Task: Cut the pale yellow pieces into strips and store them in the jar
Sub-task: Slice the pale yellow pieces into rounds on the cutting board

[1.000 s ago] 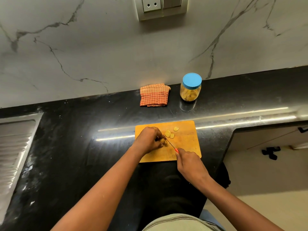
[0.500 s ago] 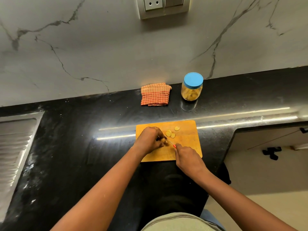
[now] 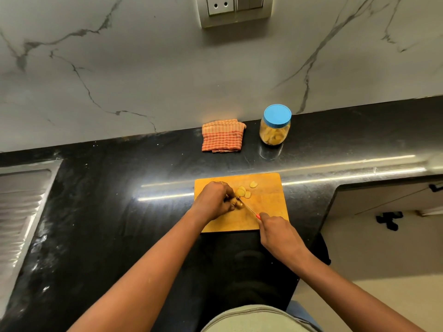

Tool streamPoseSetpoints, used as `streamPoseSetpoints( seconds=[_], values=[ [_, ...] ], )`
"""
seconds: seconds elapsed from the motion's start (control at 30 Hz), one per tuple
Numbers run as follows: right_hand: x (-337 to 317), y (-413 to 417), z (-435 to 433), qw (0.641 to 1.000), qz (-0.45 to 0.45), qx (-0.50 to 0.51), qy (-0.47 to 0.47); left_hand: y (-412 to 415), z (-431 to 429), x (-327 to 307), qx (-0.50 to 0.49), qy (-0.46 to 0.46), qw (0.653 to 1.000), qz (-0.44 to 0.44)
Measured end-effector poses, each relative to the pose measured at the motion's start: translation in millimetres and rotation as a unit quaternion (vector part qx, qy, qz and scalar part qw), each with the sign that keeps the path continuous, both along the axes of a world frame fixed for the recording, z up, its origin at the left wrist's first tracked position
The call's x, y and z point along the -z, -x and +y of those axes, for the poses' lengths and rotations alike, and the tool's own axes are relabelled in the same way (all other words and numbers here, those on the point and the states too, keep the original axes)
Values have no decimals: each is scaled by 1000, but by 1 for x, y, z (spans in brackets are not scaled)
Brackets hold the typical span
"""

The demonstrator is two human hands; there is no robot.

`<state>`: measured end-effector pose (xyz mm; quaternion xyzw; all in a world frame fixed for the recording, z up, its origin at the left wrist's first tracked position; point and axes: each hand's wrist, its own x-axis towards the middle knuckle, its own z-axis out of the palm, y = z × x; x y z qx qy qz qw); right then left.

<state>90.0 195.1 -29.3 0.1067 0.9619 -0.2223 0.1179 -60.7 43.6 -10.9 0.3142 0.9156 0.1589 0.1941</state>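
Here the left hand [image 3: 214, 200] pins a slice [image 3: 236, 202] right beside the blade of the knife [image 3: 247, 207] gripped by the right hand [image 3: 278, 233], so a slip could nick its fingertips.

The light is dim and warm. Two long streaks of glare cross my glossy black counter [image 3: 107, 224], probably a strip lamp mirrored there. The marble wall [image 3: 143, 68] is evenly grey, without hard shadows. The wide lens bows the counter's edge and stretches my forearms at the bottom. The knife [image 3: 247, 207] in my right hand [image 3: 278, 233] is a thin smear, and the pale yellow pieces [image 3: 242, 191] at my left hand [image 3: 213, 200] blur together.
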Motion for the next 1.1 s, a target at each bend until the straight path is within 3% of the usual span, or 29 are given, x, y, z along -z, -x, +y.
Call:
streamPoseSetpoints(
  seconds=[0.53, 0.8, 1.1],
  values=[
    [-3, 26, 6, 996, 60, 49, 48, -2, -4, -1, 12, -11, 1000, 6],
    [-9, 8, 5, 979, 87, 107, 150, -2, -5, 2, -1, -23, 1000, -5],
    [-8, -5, -8, 986, 72, 61, 136, -4, -7, 5, 2, -45, 999, 4]
  ],
)
